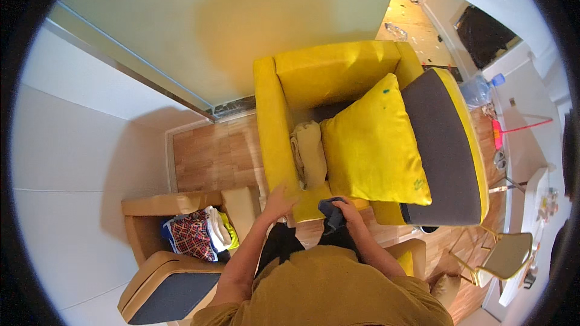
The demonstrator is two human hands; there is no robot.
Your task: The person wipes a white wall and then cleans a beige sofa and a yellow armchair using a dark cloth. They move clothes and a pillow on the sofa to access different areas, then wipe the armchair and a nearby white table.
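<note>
My right hand (348,211) grips a dark blue-grey cloth (333,213) that hangs down in front of my legs. To its left, my left hand (280,201) is over the front corner of a yellow armchair (267,127); it is slightly blurred, with fingers spread and nothing seen in it. Between the chair's arm and a yellow cushion (376,145) lies a folded beige cloth (310,154). The cushion leans on a loose seat cushion (446,145) with a dark grey underside, which rests across the chair's right side.
At the left, a brown armchair (136,231) holds folded clothes (192,235), one checked. Its tilted seat cushion (174,296) shows a dark underside. To the right are a large plastic water bottle (476,92), a pink broom (497,135), a gold-framed chair (506,255) and a white table (534,203).
</note>
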